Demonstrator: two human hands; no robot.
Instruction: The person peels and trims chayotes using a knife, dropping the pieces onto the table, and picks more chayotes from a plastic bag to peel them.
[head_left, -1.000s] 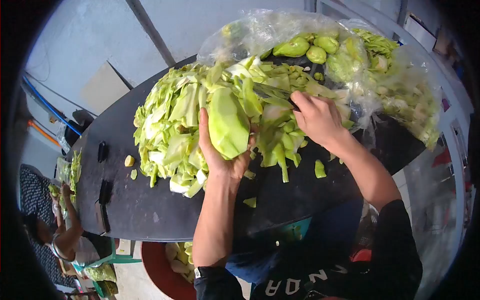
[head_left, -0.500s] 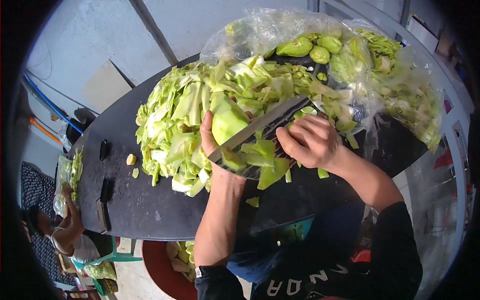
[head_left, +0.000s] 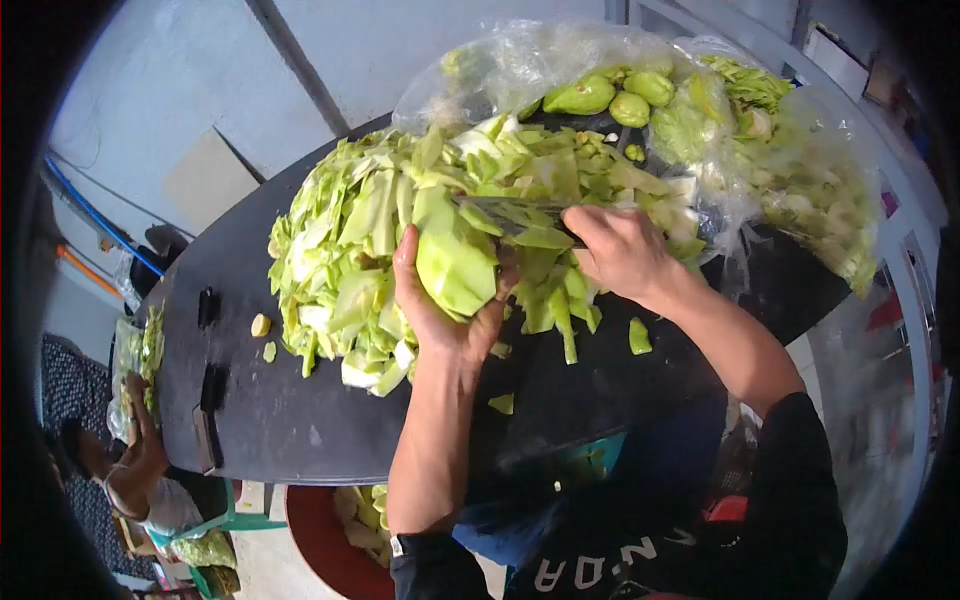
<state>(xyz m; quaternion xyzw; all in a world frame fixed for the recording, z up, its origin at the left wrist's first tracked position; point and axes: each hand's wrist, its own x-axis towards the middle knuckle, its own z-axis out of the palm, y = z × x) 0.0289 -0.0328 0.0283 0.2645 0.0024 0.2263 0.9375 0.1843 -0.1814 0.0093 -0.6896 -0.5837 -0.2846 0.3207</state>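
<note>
Knife [head_left: 525, 203] shifted outward, fruit [head_left: 453, 255] in left hand [head_left: 449, 338]

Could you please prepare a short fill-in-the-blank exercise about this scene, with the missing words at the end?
1. The left grip holds a green vegetable, and the knife is in the ____ one.
2. The table under the pile of peelings is coloured ____.
3. The letters on the dark shirt are coloured ____.
4. The clear bag is made of ____.

Missing words: right; black; white; plastic.
</note>
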